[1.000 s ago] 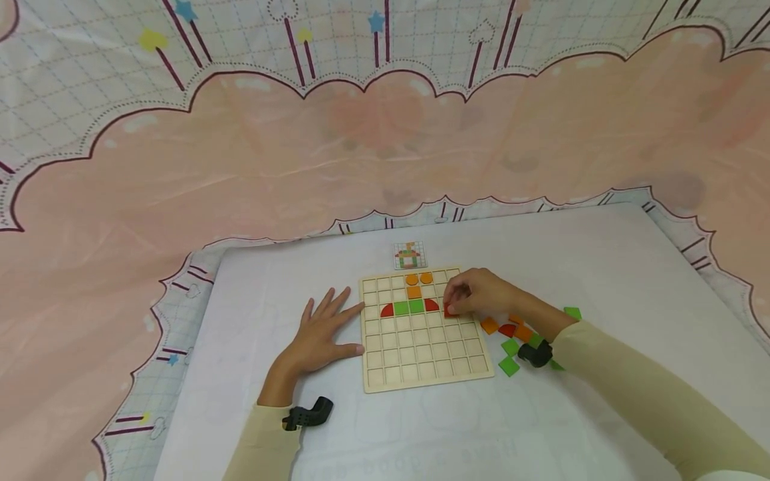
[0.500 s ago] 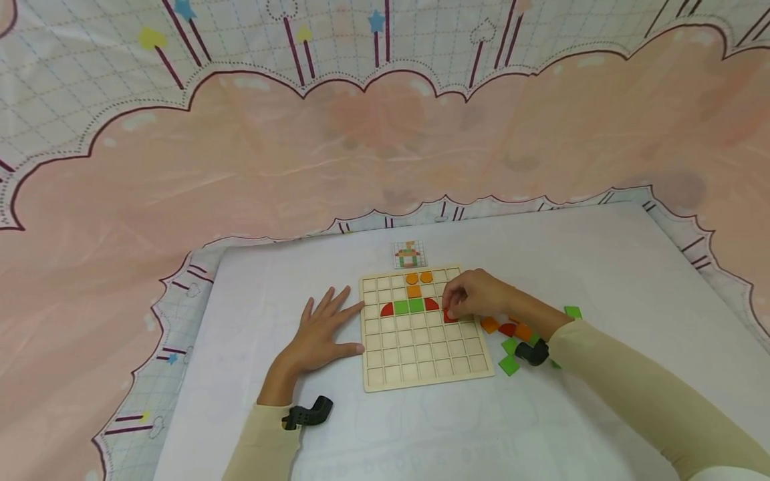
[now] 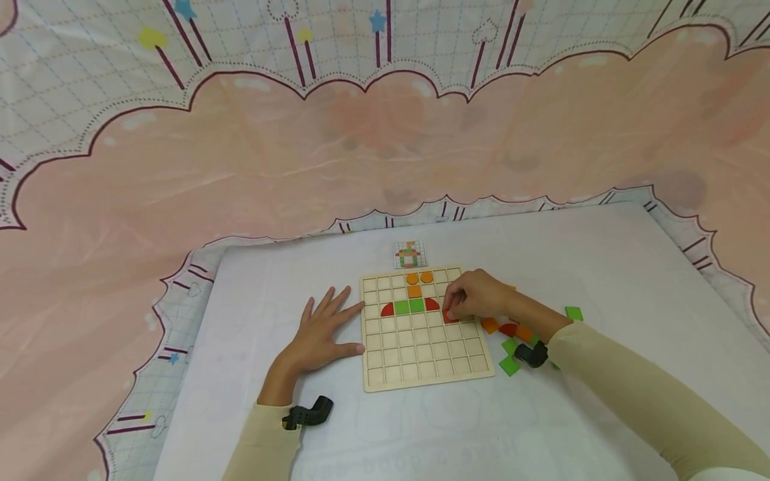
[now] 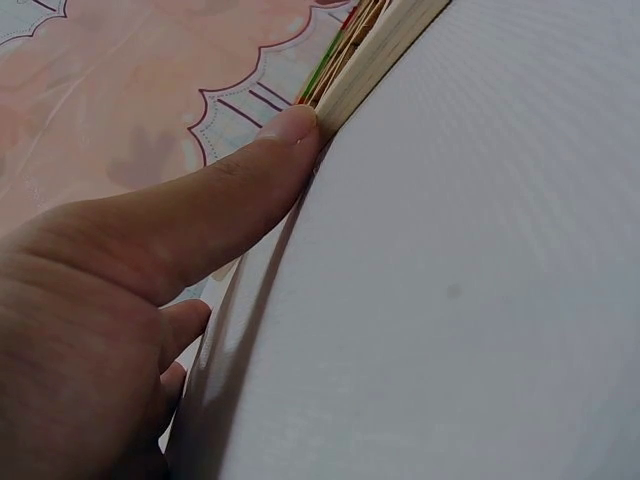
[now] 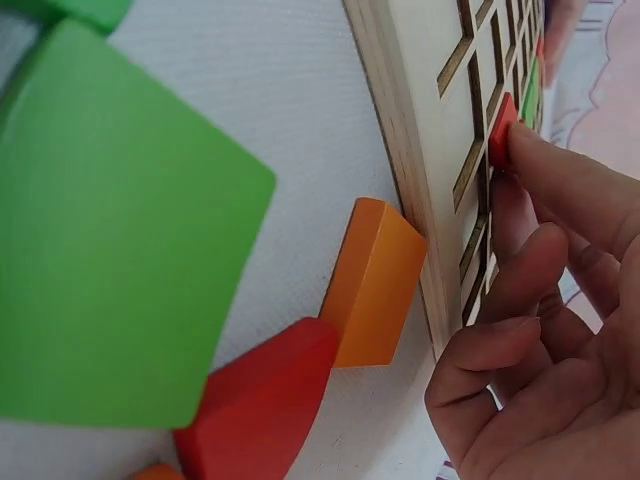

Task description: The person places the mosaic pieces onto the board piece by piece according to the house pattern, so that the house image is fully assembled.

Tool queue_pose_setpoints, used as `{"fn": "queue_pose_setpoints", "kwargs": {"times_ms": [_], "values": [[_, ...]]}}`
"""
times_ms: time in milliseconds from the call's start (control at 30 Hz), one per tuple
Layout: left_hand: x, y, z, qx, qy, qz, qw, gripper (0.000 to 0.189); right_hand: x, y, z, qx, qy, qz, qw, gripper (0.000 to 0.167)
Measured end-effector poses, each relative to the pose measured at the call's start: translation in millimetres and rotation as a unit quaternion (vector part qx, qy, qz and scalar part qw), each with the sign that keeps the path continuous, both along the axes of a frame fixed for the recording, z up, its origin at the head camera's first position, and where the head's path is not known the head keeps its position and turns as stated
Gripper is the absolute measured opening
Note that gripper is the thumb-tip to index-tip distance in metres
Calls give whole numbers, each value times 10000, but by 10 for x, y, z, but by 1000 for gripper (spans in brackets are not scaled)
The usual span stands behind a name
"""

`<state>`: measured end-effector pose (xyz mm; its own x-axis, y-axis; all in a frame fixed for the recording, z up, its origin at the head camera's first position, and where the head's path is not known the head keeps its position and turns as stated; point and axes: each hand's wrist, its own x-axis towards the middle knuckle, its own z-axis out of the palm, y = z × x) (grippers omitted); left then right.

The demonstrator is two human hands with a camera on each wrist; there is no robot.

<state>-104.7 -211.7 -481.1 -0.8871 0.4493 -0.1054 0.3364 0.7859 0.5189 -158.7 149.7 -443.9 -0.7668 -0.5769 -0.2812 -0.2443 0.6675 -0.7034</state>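
A wooden grid board (image 3: 415, 347) lies on the white table. My right hand (image 3: 478, 294) pinches a small red piece (image 5: 503, 132) between thumb and finger at the board's right side; the fingers partly hide its shape. Left of it, one row holds two red quarter-round pieces (image 3: 431, 304) with green squares (image 3: 401, 307) between them. Above that row sit an orange square (image 3: 414, 291) and two orange round-looking pieces (image 3: 426, 276). My left hand (image 3: 319, 337) lies spread on the table, its thumb (image 4: 290, 125) and a fingertip touching the board's left edge.
A small pattern card (image 3: 410, 254) lies beyond the board. Loose pieces, among them a green square (image 3: 509, 365), an orange one (image 5: 375, 285) and a red one (image 5: 265, 400), lie right of the board, partly under my right forearm. A patterned cloth (image 3: 361, 147) hangs behind.
My right hand has shifted the red piece very slightly toward me and to the left, over the board. My left hand has stayed in place.
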Motion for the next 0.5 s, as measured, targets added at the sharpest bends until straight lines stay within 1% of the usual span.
{"fn": "queue_pose_setpoints", "kwargs": {"times_ms": [233, 500], "values": [[3, 6, 1, 6, 14, -5, 10000, 85, 8, 8, 0, -37, 37, -92, 9999, 5], [4, 2, 2, 2, -33, 16, 10000, 85, 16, 36, 4, 160, 53, -156, 9997, 5]]}}
